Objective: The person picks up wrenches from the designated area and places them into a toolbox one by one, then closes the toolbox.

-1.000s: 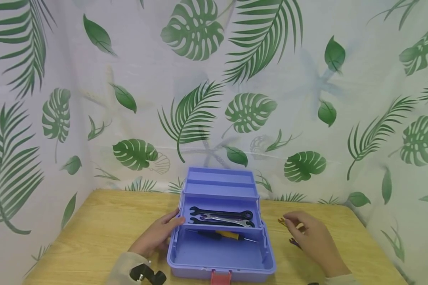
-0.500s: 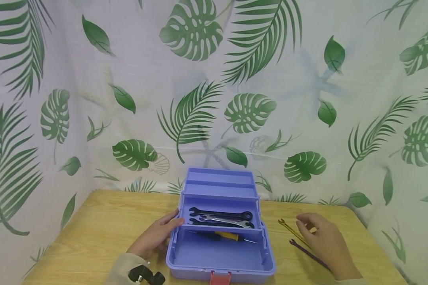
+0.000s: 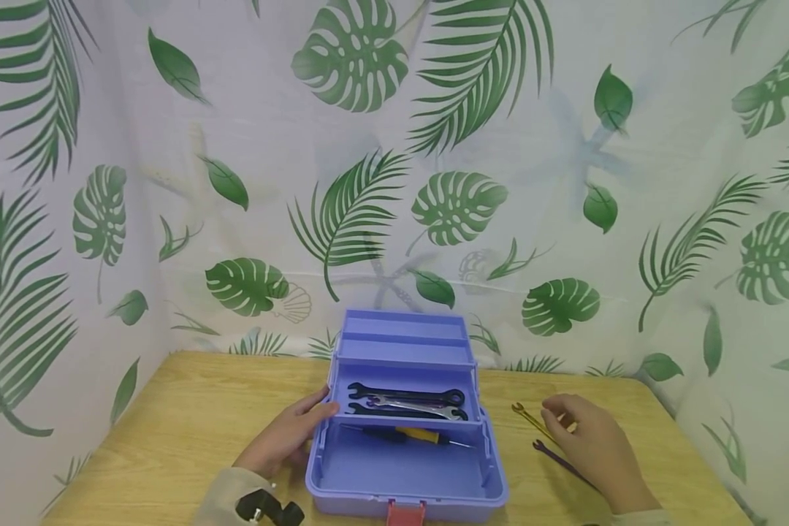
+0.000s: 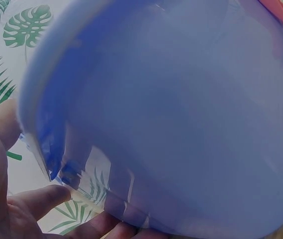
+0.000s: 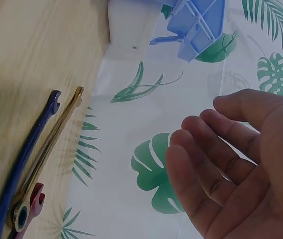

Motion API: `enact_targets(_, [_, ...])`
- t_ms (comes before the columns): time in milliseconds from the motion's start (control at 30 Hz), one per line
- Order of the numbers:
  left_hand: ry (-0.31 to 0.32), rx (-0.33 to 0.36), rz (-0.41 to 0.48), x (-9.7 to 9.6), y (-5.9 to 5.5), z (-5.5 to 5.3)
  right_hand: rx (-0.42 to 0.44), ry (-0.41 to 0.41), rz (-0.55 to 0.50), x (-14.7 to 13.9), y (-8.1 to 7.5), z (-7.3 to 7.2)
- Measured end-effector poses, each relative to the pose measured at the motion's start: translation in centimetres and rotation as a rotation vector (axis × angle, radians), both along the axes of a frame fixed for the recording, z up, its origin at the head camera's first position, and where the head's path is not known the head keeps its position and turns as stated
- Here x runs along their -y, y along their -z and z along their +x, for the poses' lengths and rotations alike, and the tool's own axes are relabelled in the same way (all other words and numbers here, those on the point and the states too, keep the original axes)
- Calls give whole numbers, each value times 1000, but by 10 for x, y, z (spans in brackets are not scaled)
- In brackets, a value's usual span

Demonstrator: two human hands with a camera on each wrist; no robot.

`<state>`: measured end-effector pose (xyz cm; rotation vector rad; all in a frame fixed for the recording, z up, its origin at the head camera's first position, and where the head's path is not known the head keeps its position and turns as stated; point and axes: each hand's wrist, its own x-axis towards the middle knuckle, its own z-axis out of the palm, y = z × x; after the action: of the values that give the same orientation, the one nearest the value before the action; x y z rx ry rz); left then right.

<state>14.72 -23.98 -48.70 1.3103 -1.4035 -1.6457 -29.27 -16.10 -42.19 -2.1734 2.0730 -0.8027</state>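
A periwinkle toolbox (image 3: 408, 467) stands unfolded on the table, its inner tray raised. My left hand (image 3: 288, 431) holds its left side, thumb at the tray's edge; in the left wrist view, the fingers (image 4: 101, 226) lie along the outer wall. My right hand (image 3: 595, 446) is above the table right of the box, fingers loosely bent around nothing. Beneath it lie a gold wrench (image 3: 532, 422) and a dark purple wrench (image 3: 562, 462), partly covered. The right wrist view also shows a red wrench (image 5: 36, 201). Black and silver wrenches (image 3: 410, 404) fill the tray.
A yellow-and-black screwdriver (image 3: 419, 435) lies in the box's lower compartment, near the tray. The red latch (image 3: 406, 513) hangs at the front. Behind the wooden table (image 3: 230, 394) rises a leaf-print curtain (image 3: 381, 219).
My right hand has drawn back rightward from the gold wrench's end, showing more of both wrenches, then shifted slightly left. The left hand stays on the toolbox.
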Motion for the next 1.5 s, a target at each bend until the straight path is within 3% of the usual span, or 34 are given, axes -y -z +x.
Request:
enact_targets(367, [-13, 31, 5, 1, -1, 0, 5, 16, 24, 0, -1, -1])
enact_targets(800, [4, -27, 5, -2, -1, -1, 2, 25, 66, 4, 4, -5])
enact_targets(1100, [4, -7, 11, 0, 0, -1, 3, 53, 132, 2, 4, -7])
enact_targets(1267, [17, -6, 3, 0, -1, -3, -45, 90, 243, 4, 13, -27])
enact_targets(1500, [5, 10, 12, 1, 1, 0, -170, 24, 445, 18, 10, -59])
